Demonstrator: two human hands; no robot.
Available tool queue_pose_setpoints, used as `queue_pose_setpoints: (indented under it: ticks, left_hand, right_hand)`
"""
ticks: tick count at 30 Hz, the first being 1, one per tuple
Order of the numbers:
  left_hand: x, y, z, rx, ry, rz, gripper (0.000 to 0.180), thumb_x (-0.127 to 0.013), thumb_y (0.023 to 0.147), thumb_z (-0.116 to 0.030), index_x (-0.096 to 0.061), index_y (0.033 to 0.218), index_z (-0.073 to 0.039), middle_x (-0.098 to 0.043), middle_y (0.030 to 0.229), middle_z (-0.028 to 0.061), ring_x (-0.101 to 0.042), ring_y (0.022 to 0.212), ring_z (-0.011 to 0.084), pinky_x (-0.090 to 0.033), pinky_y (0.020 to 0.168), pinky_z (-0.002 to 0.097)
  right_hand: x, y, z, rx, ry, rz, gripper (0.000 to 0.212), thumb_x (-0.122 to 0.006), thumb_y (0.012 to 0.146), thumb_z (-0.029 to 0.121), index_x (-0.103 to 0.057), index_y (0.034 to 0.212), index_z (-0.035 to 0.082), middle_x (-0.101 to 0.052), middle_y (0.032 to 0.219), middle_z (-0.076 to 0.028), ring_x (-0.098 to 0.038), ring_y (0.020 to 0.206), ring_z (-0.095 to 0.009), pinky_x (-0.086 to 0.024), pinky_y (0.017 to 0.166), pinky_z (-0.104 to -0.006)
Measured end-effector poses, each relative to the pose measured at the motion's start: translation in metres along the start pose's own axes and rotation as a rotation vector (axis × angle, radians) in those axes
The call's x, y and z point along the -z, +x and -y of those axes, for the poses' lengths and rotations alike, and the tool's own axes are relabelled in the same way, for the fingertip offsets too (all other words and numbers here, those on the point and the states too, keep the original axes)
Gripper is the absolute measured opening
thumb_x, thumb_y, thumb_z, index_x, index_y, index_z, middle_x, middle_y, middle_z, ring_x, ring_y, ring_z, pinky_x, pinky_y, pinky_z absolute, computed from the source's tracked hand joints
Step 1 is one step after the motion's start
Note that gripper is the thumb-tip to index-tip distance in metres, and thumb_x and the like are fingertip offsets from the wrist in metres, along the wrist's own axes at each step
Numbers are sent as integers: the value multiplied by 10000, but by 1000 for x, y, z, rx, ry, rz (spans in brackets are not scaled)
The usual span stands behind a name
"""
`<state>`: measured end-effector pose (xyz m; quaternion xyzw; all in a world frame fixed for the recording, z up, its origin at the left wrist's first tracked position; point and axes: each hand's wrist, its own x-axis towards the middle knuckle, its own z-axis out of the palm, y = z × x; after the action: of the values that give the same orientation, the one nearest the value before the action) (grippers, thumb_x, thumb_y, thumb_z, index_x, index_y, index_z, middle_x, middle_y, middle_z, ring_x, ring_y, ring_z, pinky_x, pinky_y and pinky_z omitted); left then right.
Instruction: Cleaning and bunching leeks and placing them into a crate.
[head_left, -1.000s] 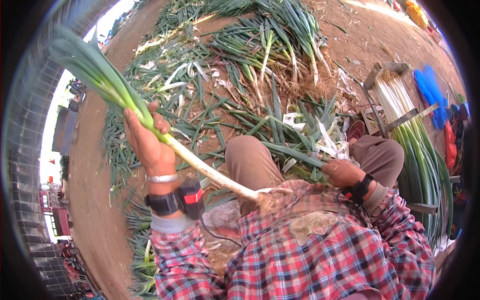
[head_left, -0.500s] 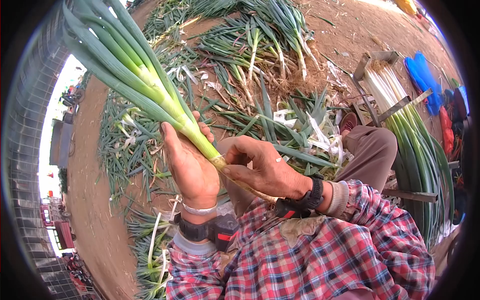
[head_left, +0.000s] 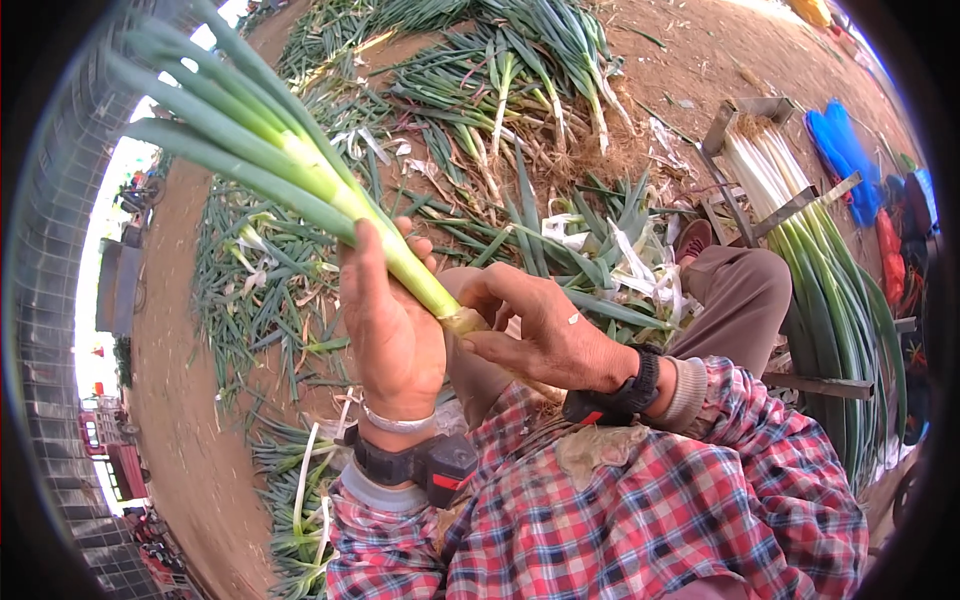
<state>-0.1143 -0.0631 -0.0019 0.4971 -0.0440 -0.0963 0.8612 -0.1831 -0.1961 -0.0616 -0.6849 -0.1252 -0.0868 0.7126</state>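
Observation:
A large green onion (head_left: 405,262) slants across my front, its leaves fanned out at the upper left and its pale stalk pointing down toward my lap. My left hand (head_left: 392,345) cradles the stalk from below, thumb on one side and fingertips curling round the other. Lower down, the thumb and forefinger of my right hand (head_left: 560,335) pinch the stalk where the yellowish outer skin looks bunched. Beyond that pinch, the root end passes behind my right hand and is mostly hidden. A small white scrap sticks to the back of my right hand.
Heaps of green onions (head_left: 440,85) with roots lie ahead on the dirt ground. Stripped leaves (head_left: 270,290) and pale peelings (head_left: 635,265) spread around my legs. At right, a metal rack (head_left: 735,185) holds a bundle of cleaned green onions (head_left: 830,290), with a blue bag (head_left: 845,160) behind.
Both hands and the green onion have shifted slightly right. The leaves have swung and look blurred. My right thumb and finger still pinch the lower stalk, where the skin now looks more bunched.

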Motion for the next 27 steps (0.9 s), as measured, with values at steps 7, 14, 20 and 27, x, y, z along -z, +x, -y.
queue_pose_setpoints:
  ticks: [7,14,20,27]
  left_hand:
    - [11,5,2,28,-44,156,323,-536,966,-171,-491,1268,-64,-587,1185,86,-595,1049,196,-500,940,392]
    - [15,16,15,5,110,100,357,-552,963,-243,-478,1267,-71,-619,1033,47,-636,906,173,-566,793,353]
    - [48,53,14,-11,-127,74,422,-435,997,-414,-467,1218,-57,-452,781,-15,-347,563,49,-312,443,204]
    - [93,77,-47,-135,-210,-41,427,-403,999,-434,-493,1121,-35,-433,784,-7,-361,565,87,-327,456,219]
  right_hand:
    - [13,-8,-1,-37,-88,41,154,-690,848,98,-562,907,36,-570,890,-46,-551,798,-141,-438,681,-275]
    - [33,-32,-10,67,275,159,120,-604,917,81,-512,952,13,-623,1021,-111,-589,981,-210,-452,850,-328]
    - [41,-40,-6,-244,566,242,151,-562,958,145,-467,937,28,-568,777,-39,-539,656,-69,-422,554,-228]
    - [112,-102,-34,-551,241,248,140,-606,915,168,-528,947,56,-541,744,14,-504,600,-86,-393,528,-239]
